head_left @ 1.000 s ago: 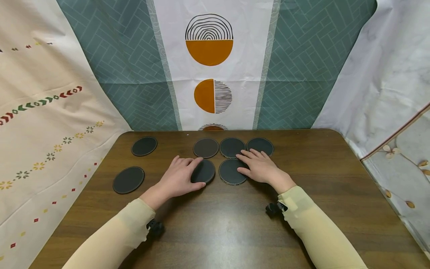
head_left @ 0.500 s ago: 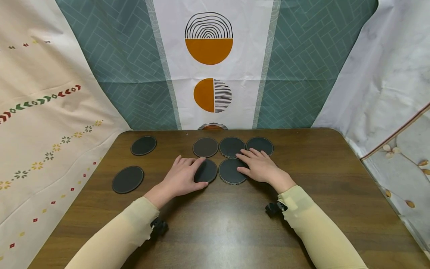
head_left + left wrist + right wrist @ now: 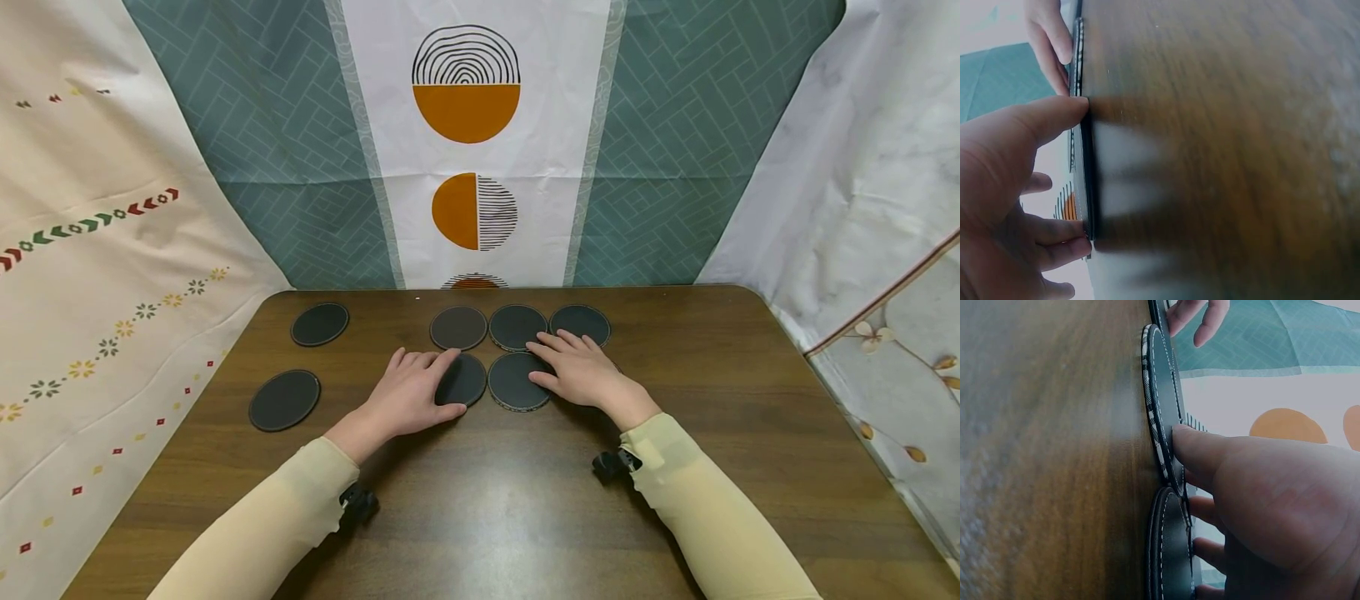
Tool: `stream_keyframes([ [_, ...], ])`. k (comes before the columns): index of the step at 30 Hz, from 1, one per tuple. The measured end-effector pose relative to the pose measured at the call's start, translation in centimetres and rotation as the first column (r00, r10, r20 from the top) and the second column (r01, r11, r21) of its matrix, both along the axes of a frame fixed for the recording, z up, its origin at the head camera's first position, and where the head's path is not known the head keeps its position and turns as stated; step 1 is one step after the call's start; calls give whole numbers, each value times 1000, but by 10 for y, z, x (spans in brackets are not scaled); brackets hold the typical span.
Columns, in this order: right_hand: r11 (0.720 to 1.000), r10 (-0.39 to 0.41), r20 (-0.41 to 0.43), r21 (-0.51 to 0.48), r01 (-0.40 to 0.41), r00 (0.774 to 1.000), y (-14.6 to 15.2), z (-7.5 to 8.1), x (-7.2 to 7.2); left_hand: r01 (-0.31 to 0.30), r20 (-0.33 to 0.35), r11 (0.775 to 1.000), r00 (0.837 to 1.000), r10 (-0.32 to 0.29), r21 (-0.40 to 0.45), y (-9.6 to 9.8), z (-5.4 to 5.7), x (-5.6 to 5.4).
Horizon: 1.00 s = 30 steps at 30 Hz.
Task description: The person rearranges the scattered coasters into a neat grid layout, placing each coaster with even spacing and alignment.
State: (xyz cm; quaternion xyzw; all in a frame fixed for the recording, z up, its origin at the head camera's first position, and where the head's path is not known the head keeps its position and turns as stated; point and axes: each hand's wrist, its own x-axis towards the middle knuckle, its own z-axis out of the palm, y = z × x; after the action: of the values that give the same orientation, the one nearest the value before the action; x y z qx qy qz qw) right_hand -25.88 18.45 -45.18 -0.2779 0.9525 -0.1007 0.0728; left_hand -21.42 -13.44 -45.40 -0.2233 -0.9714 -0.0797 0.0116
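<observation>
The left hand (image 3: 408, 392) grips a black coaster (image 3: 462, 382) by its rim; just beside it, at three o'clock, the loosely extended right hand (image 3: 581, 371) rests its thumb on a pattern-edged coaster (image 3: 517, 383) on the worktop (image 3: 495, 508).

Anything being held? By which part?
Left hand holds a black, round, leather-like disc by opposite edges of its rim. Right hand holds nothing, only touching the neighbouring black disc.

The left hand (image 3: 407, 392) hides a black coaster's (image 3: 463, 381) nine-o'clock side. The right wrist view's six-o'clock edge crops a stitched coaster (image 3: 1174, 559).
</observation>
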Motion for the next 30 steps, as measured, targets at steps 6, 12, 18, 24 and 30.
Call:
stream_keyframes([
  [6,1000,-3,8,4,3,1000,0,0,0,-9,15,1000,1000,9,14,1,-1,0],
  [12,1000,-3,8,4,3,1000,0,0,-1,-6,25,1000,1000,6,19,1,0,-1],
  [18,1000,1,5,5,-1,1000,0,1,0,-7,32,1000,999,6,20,1,0,-2],
  [24,1000,-2,7,6,1,1000,0,1,0,3,23,1000,1000,-4,14,-1,2,-1],
  [30,1000,-4,12,0,4,1000,-1,1,0,7,40,1000,999,-8,16,-3,3,0],
])
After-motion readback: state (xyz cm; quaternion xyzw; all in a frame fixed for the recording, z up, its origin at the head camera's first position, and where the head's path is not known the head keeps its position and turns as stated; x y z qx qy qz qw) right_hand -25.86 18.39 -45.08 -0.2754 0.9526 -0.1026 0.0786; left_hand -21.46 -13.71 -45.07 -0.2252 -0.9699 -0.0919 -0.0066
